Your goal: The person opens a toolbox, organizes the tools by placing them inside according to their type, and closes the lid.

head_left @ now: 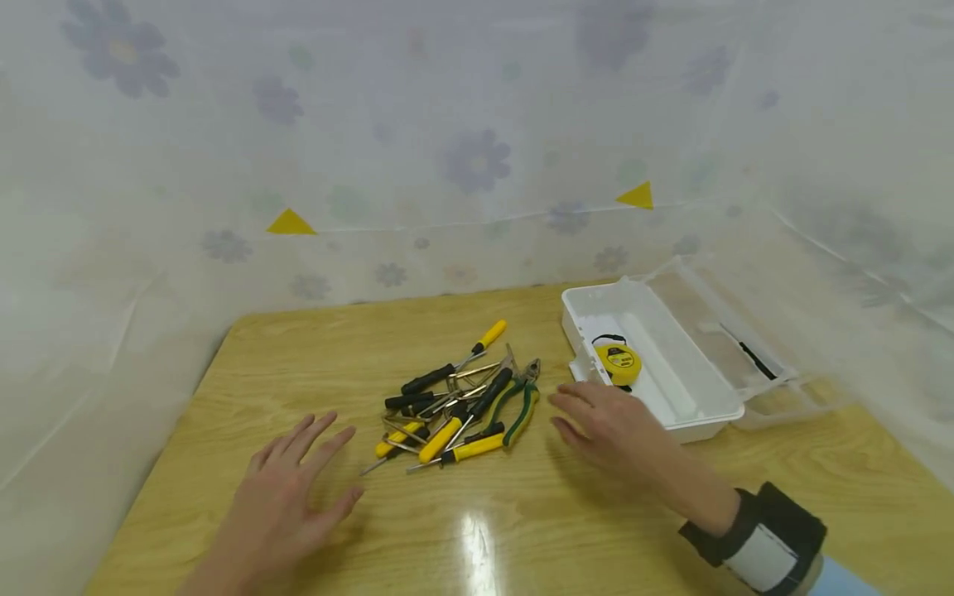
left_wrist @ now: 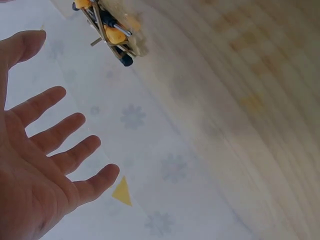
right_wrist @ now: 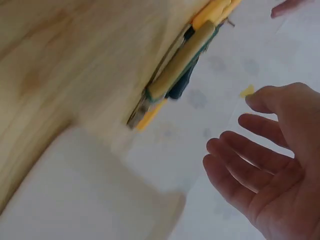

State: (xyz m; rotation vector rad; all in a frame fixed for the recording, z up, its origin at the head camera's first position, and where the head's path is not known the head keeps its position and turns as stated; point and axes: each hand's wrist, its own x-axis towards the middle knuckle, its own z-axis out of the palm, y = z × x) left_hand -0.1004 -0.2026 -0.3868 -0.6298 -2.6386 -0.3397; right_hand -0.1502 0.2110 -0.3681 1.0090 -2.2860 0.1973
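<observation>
A heap of screwdrivers with yellow and black handles lies mid-table, mixed with several bent metal rods. Green-handled pliers rest at the heap's right side. My left hand hovers left of the heap, fingers spread, touching nothing; the left wrist view shows its bare palm. Between the pliers and a white toolbox is my right hand, its fingers relaxed and holding nothing. Inside the toolbox sits a yellow tape measure. Its clear lid is swung back to the right.
A thin black-handled tool lies at the see-through lid. Flower-patterned white sheeting encloses the back and sides of the wooden table. Two yellow triangles mark the back sheet. A black strap is around my right wrist.
</observation>
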